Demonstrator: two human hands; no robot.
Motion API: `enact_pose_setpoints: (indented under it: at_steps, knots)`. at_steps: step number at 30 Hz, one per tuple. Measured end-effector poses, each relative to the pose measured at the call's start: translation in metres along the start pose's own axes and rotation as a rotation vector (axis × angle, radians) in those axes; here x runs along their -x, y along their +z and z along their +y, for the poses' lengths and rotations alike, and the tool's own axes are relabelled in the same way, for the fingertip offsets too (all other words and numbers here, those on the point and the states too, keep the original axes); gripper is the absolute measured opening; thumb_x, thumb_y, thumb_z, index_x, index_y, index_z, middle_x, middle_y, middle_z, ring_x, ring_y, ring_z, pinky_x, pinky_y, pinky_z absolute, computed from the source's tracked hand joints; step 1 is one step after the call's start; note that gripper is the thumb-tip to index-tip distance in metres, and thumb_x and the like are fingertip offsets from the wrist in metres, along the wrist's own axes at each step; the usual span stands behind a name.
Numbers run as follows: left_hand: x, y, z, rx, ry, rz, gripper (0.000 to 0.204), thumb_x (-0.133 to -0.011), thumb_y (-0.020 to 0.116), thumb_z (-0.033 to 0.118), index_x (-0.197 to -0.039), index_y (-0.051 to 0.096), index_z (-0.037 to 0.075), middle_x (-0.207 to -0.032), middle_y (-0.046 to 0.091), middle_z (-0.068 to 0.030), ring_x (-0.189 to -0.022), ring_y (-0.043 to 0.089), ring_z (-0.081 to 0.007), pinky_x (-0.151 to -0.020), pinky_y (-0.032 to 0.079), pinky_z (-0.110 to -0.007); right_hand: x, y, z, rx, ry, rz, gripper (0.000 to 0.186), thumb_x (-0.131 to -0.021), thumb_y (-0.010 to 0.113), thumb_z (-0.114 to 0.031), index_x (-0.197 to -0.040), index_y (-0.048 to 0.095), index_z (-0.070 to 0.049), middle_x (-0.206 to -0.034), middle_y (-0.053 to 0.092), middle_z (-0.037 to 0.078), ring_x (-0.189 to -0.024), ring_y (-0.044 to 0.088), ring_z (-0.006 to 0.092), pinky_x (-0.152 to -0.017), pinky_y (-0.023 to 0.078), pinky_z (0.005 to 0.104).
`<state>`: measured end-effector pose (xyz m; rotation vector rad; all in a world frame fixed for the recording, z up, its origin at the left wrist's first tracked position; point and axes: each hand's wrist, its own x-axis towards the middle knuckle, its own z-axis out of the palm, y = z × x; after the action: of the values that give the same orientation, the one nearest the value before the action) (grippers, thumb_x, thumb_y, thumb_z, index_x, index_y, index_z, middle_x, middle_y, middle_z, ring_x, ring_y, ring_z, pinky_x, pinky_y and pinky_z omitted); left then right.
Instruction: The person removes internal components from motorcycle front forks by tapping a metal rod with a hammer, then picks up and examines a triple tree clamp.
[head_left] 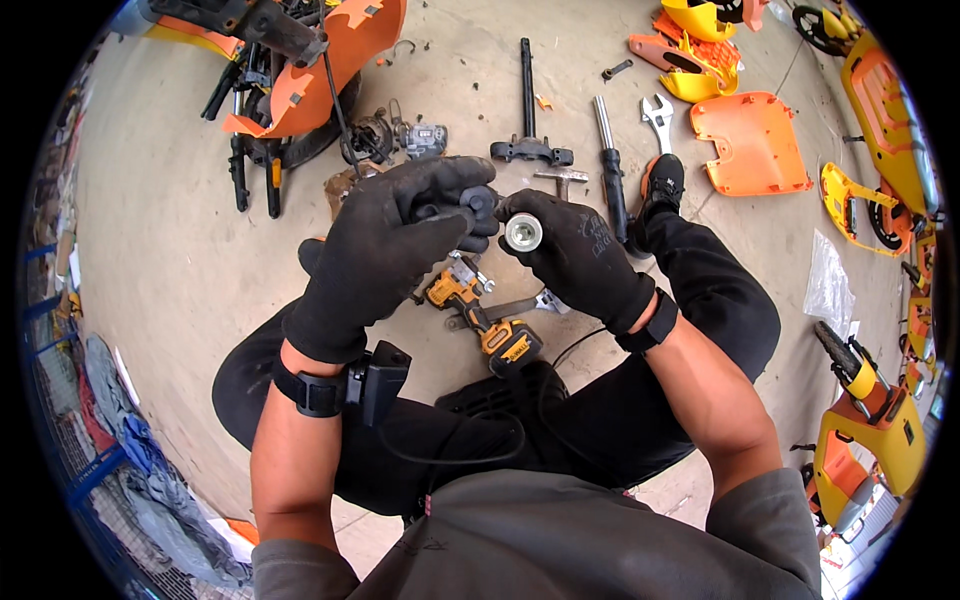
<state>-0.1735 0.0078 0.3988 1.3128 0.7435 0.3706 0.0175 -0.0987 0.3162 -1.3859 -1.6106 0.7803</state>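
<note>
Both my hands wear black gloves and meet in front of my chest. My left hand is closed, its thumb and fingers pinching a small black round part; its exact kind is hard to make out. Beside it, my right hand wraps round a metal cylinder, whose silver open end faces up; the rest of it is hidden in the glove. On the floor below lie a yellow and black cordless power tool and a wrench, partly covered by my right hand.
Beyond my hands lie a steering stem, a hammer, a fork tube and an adjustable wrench. An orange panel is at right. A partly dismantled orange vehicle stands far left; yellow scooter parts line the right edge.
</note>
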Motion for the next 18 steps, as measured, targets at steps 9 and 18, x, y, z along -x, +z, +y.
enact_pose_setpoints:
  at_steps: [9,18]
  knots:
    - [0.0019,0.0044,0.0072,0.052,-0.109,0.008,0.037,-0.090,0.060,0.005,-0.126,0.059,-0.005,-0.111,0.067,-0.0130,-0.095,0.068,-0.0180,-0.086,0.056,-0.030,0.0016,-0.0003,0.0037,-0.044,0.016,-0.004,0.039,-0.081,0.068,0.001,-0.118,0.057,-0.005,-0.105,0.066,0.019,-0.094,0.066,0.0383,-0.079,0.053,0.0421]
    - [0.0035,0.0041,0.0052,-0.055,0.018,-0.006,0.038,-0.087,0.059,0.004,-0.123,0.061,-0.003,-0.102,0.066,-0.0092,-0.085,0.065,-0.0146,-0.077,0.054,-0.028,-0.0004,0.0036,-0.0035,0.015,-0.050,0.070,0.039,-0.082,0.069,0.003,-0.119,0.058,-0.003,-0.108,0.067,0.018,-0.097,0.068,0.0354,-0.084,0.054,0.0402]
